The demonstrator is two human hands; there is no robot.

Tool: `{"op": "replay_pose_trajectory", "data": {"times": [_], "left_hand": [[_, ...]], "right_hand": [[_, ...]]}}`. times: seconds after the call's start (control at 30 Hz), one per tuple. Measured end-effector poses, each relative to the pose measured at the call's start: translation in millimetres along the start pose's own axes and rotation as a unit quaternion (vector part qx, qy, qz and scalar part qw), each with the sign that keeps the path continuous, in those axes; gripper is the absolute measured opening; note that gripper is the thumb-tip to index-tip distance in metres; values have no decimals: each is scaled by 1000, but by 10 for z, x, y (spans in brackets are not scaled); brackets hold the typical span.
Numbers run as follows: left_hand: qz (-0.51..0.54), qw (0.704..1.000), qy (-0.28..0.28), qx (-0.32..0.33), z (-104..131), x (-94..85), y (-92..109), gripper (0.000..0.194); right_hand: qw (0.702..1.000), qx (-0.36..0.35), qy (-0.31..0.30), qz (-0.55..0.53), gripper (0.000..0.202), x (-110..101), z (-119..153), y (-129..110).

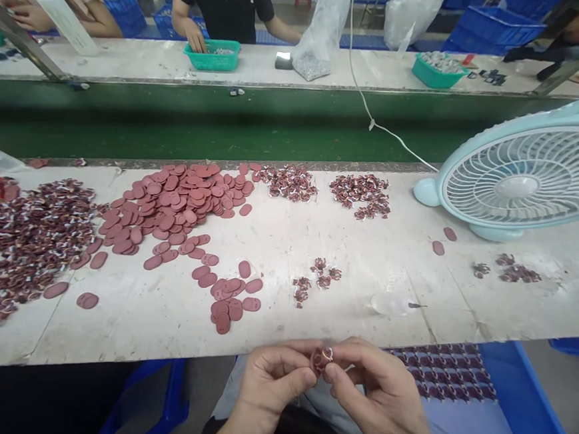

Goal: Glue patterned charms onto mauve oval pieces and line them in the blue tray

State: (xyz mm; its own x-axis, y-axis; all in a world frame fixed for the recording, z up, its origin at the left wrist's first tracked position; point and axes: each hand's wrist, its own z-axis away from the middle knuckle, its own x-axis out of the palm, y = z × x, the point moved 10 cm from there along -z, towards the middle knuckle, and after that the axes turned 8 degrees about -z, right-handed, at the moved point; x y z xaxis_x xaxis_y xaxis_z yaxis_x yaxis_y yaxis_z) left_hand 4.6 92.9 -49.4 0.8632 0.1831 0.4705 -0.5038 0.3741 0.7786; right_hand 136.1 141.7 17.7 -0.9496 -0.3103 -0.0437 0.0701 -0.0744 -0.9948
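Close to my body, just off the table's front edge, my left hand [277, 378] and my right hand [367, 385] meet fingertip to fingertip. Between them they pinch a small dark-red figure piece [321, 359] with a pale shiny bit; fingers cover part of it. Straight ahead on the table lie several similar small figure pieces [323, 278]. Left of these is a loose group of flat oval reddish discs [232, 288], some marked with small dots. Behind that rises a larger heap of the same discs [182, 198].
A big pile of small figure pieces [44, 229] covers the left. A light-blue fan [517, 182] lies at right, its cord running backwards. A clear bottle [394, 304] is near the front edge. Below right, a blue crate [523, 386] holds rows of pieces. Co-workers sit opposite behind green baskets [213, 61].
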Motion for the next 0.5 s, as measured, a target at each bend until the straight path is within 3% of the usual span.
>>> {"op": "replay_pose_trajectory", "data": {"times": [0.2, 0.33, 0.5], "left_hand": [[-1, 1000, 21, -7, 18, -5, -20, 10], [-6, 1000, 24, -4, 20, 6, 11, 10], [-26, 999, 26, 4, -5, -3, 15, 8]], "right_hand": [[999, 25, 19, -20, 5, -1, -19, 31], [1000, 11, -9, -20, 8, 27, -23, 25], [1000, 8, 12, -24, 6, -25, -24, 89]]}}
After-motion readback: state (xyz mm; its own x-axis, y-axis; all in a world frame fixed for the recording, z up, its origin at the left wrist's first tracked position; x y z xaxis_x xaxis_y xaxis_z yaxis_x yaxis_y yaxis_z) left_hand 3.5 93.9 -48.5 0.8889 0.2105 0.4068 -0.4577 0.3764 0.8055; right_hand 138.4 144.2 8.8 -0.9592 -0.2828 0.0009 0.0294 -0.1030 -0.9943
